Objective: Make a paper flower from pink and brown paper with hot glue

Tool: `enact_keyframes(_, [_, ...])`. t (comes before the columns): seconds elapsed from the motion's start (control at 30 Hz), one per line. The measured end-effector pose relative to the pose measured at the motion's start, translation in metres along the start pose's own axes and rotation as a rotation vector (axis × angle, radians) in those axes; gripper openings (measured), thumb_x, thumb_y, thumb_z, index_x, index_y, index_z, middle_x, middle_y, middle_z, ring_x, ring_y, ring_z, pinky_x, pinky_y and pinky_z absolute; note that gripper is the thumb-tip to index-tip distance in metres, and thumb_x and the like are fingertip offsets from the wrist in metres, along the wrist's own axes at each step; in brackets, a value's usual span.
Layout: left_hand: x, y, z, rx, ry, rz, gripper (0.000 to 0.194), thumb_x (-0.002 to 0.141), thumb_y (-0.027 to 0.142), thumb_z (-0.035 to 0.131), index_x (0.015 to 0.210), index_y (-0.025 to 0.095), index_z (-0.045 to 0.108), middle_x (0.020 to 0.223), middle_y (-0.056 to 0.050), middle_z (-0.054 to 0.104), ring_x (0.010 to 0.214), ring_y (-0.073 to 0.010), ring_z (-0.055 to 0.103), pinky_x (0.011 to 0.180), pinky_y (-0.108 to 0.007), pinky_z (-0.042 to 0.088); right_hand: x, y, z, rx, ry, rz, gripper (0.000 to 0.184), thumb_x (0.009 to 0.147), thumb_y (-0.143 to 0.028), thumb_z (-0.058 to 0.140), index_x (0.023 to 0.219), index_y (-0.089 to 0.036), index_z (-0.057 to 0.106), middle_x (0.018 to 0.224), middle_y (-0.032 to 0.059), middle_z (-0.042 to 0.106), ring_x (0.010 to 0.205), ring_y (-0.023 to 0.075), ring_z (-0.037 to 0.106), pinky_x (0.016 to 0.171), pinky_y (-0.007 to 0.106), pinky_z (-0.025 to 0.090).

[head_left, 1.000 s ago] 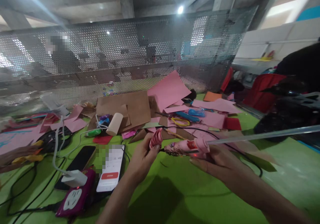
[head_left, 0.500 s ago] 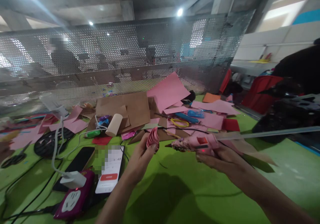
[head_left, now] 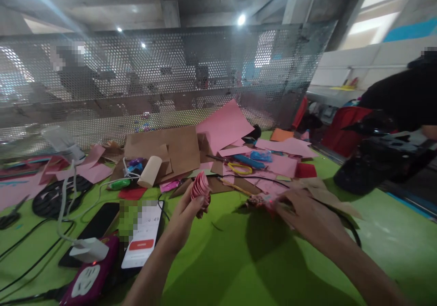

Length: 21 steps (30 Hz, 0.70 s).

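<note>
My left hand (head_left: 184, 217) is raised over the green table (head_left: 239, 269) and pinches a small pink pleated paper piece (head_left: 200, 187) between its fingertips. My right hand (head_left: 303, 217) reaches forward, low over the table, with its fingers wrapped on a pink glue gun (head_left: 261, 201) that lies nearly flat on the green surface; a red light glows on the gun. Its nozzle points left toward the pleated paper, about a hand's width away. The gun's black cord (head_left: 348, 224) trails off behind my hand.
Pink paper sheets (head_left: 223, 126), brown card (head_left: 170, 149), a paper tube (head_left: 149, 171), yellow scissors (head_left: 239, 168) and a blue item litter the far side. Two phones (head_left: 139, 237), a purple power strip (head_left: 90, 281) with charger and cables lie left. A perforated metal screen (head_left: 164, 78) backs the table. A person in black stands right.
My right hand has lowered the glue gun from mid-air down onto the table and away from the pleated paper. The clear glue stick behind it is out of sight. My left hand stayed raised.
</note>
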<state>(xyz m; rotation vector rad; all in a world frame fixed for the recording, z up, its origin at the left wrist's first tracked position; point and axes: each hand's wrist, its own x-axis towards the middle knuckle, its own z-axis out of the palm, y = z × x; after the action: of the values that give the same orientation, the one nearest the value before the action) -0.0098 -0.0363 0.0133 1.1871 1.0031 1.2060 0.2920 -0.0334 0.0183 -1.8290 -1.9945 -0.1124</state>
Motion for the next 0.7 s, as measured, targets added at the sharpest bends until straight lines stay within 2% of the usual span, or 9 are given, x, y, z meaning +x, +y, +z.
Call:
enact_keyframes(0.07, [0.0, 0.0, 0.0, -0.035, -0.023, 0.001, 0.05, 0.084, 0.043, 0.059, 0.127, 0.017, 0.056, 0.084, -0.004, 0.063, 0.069, -0.0145, 0.052, 0.062, -0.025, 0.04, 0.003, -0.015, -0.012, 0.052, 0.029, -0.057, 0.024, 0.085, -0.043, 0.055, 0.081, -0.021, 0.063, 0.083, 0.0076, 0.069, 0.075, 0.027, 0.063, 0.062, 0.034, 0.043])
enact_keyframes(0.1, [0.001, 0.0, 0.0, -0.05, -0.033, 0.008, 0.049, 0.085, 0.042, 0.059, 0.126, 0.016, 0.056, 0.083, -0.003, 0.062, 0.069, -0.0141, 0.052, 0.061, -0.024, 0.039, 0.004, -0.026, -0.017, 0.138, 0.048, -0.106, 0.021, 0.087, -0.04, 0.054, 0.084, -0.021, 0.064, 0.087, 0.0077, 0.069, 0.077, 0.0258, 0.064, 0.065, 0.034, 0.044])
enact_keyframes(0.17, [0.001, -0.001, 0.0, -0.07, -0.045, 0.021, 0.047, 0.085, 0.041, 0.059, 0.125, 0.016, 0.056, 0.08, -0.002, 0.061, 0.068, -0.0137, 0.051, 0.061, -0.024, 0.038, 0.007, -0.053, -0.022, 0.382, -0.016, -0.224, 0.016, 0.09, -0.032, 0.054, 0.084, -0.021, 0.065, 0.086, 0.0055, 0.069, 0.078, 0.0217, 0.063, 0.068, 0.031, 0.046])
enact_keyframes(0.27, [0.002, -0.001, 0.002, -0.086, -0.035, 0.029, 0.046, 0.084, 0.04, 0.059, 0.123, 0.015, 0.056, 0.076, -0.001, 0.059, 0.067, -0.0134, 0.051, 0.059, -0.024, 0.038, 0.011, -0.094, -0.021, 0.681, -0.097, -0.307, 0.009, 0.089, -0.023, 0.059, 0.086, -0.022, 0.067, 0.08, 0.0015, 0.068, 0.071, 0.0165, 0.062, 0.063, 0.026, 0.046])
enact_keyframes(0.37, [0.004, -0.001, 0.004, -0.122, -0.018, 0.046, 0.046, 0.082, 0.04, 0.061, 0.119, 0.014, 0.058, 0.072, -0.001, 0.058, 0.064, -0.0129, 0.049, 0.057, -0.023, 0.037, 0.013, -0.121, -0.012, 0.812, -0.091, -0.346, 0.01, 0.086, -0.015, 0.063, 0.087, -0.022, 0.069, 0.082, 0.0001, 0.07, 0.073, 0.0148, 0.063, 0.065, 0.024, 0.047])
enact_keyframes(0.47, [0.006, 0.0, 0.005, -0.154, -0.007, 0.049, 0.046, 0.078, 0.041, 0.064, 0.114, 0.013, 0.059, 0.071, 0.0, 0.057, 0.062, -0.0125, 0.048, 0.055, -0.023, 0.036, 0.015, -0.133, -0.005, 0.851, -0.058, -0.386, 0.014, 0.085, -0.011, 0.064, 0.088, -0.023, 0.07, 0.084, -0.0005, 0.07, 0.076, 0.0146, 0.063, 0.068, 0.024, 0.047])
enact_keyframes(0.7, [0.008, 0.002, 0.005, -0.156, -0.009, 0.038, 0.045, 0.078, 0.04, 0.064, 0.114, 0.014, 0.059, 0.073, 0.0, 0.056, 0.062, -0.0114, 0.046, 0.055, -0.022, 0.036, 0.018, -0.139, 0.0, 0.833, -0.043, -0.403, 0.017, 0.085, -0.01, 0.063, 0.091, -0.023, 0.071, 0.087, 0.0018, 0.073, 0.081, 0.0182, 0.066, 0.073, 0.029, 0.049])
